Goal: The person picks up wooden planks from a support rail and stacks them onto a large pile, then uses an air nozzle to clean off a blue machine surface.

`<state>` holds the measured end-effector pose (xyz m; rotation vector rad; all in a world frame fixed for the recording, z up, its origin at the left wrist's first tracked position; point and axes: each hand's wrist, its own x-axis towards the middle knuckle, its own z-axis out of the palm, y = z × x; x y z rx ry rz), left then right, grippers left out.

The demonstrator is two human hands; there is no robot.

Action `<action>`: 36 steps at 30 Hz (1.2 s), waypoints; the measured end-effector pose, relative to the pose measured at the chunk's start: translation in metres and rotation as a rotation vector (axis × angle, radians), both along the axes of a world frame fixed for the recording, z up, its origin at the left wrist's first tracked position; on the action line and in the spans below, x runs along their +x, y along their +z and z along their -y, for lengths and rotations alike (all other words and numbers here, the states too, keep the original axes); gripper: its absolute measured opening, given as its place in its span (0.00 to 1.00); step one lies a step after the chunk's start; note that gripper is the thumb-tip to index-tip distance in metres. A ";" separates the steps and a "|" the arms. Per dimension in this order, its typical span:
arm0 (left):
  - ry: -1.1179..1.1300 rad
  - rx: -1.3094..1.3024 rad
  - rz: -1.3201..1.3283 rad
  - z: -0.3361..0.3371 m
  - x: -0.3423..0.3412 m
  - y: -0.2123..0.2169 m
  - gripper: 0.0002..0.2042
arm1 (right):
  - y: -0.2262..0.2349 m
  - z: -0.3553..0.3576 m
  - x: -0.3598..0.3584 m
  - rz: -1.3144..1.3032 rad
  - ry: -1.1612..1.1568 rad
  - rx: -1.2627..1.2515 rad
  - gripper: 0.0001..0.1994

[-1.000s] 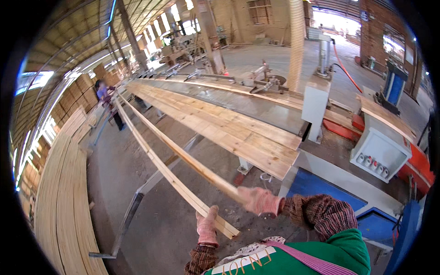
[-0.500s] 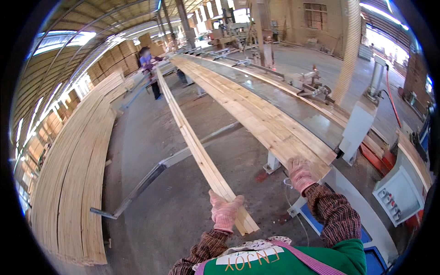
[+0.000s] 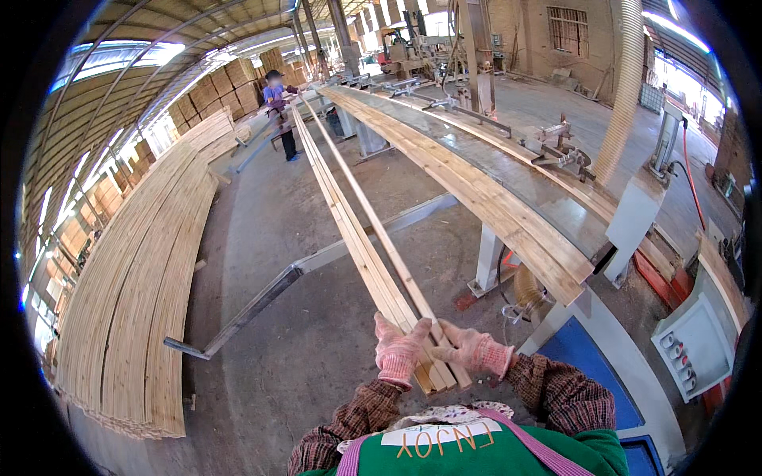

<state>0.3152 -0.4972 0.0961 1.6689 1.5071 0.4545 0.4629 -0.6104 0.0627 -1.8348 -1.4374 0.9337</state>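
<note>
Both my hands wear pink knit gloves and are near the lower middle, side by side. My left hand [image 3: 398,353] is closed around the near end of a bundle of long, narrow wooden boards [image 3: 357,246]. My right hand [image 3: 479,350] grips a single long board [image 3: 386,239], thumb and fingers at its near end. This board lies just right of the bundle, with a narrow gap along much of its length. Both run away to a co-worker [image 3: 278,99] at the far ends. More boards [image 3: 484,202] lie on the long machine table to the right.
A large stack of boards [image 3: 135,301] fills the left. An angled metal arm [image 3: 254,311] crosses under the held boards. At right stand a grey control box [image 3: 689,349], a white post [image 3: 635,222] and a ribbed hose [image 3: 621,103]. A blue-panelled frame [image 3: 591,365] is near my right arm.
My right hand has moved left from the boards on the machine table, bringing one board beside the bundle. Fewer boards lie on the table. My left hand still holds the bundle.
</note>
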 end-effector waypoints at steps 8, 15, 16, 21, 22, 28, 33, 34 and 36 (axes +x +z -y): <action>-0.040 0.021 -0.070 0.001 -0.003 0.010 0.60 | -0.038 -0.003 -0.008 -0.297 -0.175 0.171 0.40; -0.050 -0.029 -0.041 -0.011 -0.020 -0.012 0.67 | 0.022 -0.037 0.025 1.211 -0.244 0.154 0.42; -0.062 -0.035 -0.024 -0.011 -0.016 -0.012 0.67 | 0.000 -0.047 0.052 1.282 -0.310 0.137 0.42; -0.080 -0.042 -0.087 -0.003 -0.006 0.000 0.65 | -0.068 -0.044 0.171 1.312 -0.546 -0.062 0.29; -0.067 -0.040 -0.091 -0.006 -0.007 0.001 0.65 | -0.056 -0.043 0.176 1.258 -0.575 -0.119 0.28; -0.085 -0.024 -0.031 -0.005 -0.003 -0.003 0.64 | -0.037 -0.040 0.193 1.207 -0.715 -0.376 0.27; -0.058 -0.048 0.020 -0.007 -0.004 -0.007 0.64 | 0.012 -0.054 0.147 0.553 -0.185 -0.329 0.30; -0.061 -0.063 0.015 -0.011 -0.002 -0.012 0.64 | 0.001 -0.058 0.153 0.313 -0.082 -0.215 0.34; -0.056 -0.049 0.070 -0.011 -0.004 -0.015 0.62 | -0.018 -0.083 0.127 0.174 -0.008 -0.343 0.40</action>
